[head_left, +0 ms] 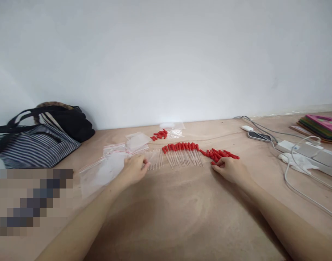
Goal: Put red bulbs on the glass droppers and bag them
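Observation:
My right hand (228,169) pinches a red rubber bulb (213,163) between thumb and fingertips, just in front of a loose pile of red bulbs (218,155). Left of that lies a fanned row of glass droppers (183,154), red bulbs on their far ends and clear stems toward me. Bare clear glass tubes (156,159) continue the row to the left. My left hand (135,168) is over the left end of these tubes, fingers curled together with the thumb; what they hold, if anything, is too small to make out.
Clear zip bags (100,174) lie left of my left hand. Farther back are a small red bulb pile (160,134) and more clear tubes (175,133) by the wall. A striped bag (40,145) stands left. A phone (259,136), power strip (287,146) and cables are right.

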{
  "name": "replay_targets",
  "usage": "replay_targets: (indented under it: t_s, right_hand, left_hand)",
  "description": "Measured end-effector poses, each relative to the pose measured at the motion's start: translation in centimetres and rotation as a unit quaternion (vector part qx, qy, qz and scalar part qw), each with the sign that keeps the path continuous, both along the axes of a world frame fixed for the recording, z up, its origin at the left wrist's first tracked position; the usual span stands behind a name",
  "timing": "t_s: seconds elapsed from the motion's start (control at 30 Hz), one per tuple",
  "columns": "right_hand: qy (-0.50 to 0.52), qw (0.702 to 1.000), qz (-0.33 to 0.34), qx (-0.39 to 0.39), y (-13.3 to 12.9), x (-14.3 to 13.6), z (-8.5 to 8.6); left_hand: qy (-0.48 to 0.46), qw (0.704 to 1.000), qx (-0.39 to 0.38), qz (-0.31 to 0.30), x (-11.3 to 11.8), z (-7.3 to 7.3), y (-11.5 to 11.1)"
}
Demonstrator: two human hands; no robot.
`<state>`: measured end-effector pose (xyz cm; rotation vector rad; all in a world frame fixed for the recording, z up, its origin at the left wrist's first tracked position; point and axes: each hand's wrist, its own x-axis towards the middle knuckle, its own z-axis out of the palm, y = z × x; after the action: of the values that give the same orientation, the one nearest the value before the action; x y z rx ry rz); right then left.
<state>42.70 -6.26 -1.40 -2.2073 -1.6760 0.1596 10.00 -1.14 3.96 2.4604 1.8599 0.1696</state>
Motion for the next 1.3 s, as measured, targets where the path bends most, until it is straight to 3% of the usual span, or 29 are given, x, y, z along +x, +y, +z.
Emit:
replay_targets:
  t_s: [0.1,0.17,0.27,0.4,0.5,0.93,1.3]
  right_hand:
    - [0.024,0.998,0.020,0.049,-0.1,-0.2,0.0]
    - [0.078,0.990,0.054,0.104,-0.2,-0.8,0.2]
    - [0.194,0.954,0.171,0.151,-0.6,-2.7,0.5]
    - [0.257,0.895,0.336,0.146,-0.9,-6.2,0.5]
    - [0.254,0.873,0.393,0.135,-0.7,-8.0,0.2]
    - [0.285,0.852,0.411,0.156,-0.6,-8.8,-1.0]
    - [0.229,0.850,0.434,0.194,-0.5,-8.7,-1.5]
  left_hand:
    - [-0.072,0.983,0.058,-0.161,1.1,-2.0,-1.9]
    - [-0.104,0.963,0.112,-0.222,1.6,-3.4,-2.7]
    - [-0.146,0.927,0.213,-0.274,2.3,-5.0,-3.3]
    - [-0.184,0.897,0.283,-0.285,2.5,-5.8,-3.7]
    - [-0.188,0.895,0.291,-0.281,2.4,-6.1,-3.8]
    - [-0.177,0.900,0.278,-0.284,2.1,-6.7,-3.7]
    - [-0.130,0.892,0.308,-0.305,2.2,-6.3,-4.1]
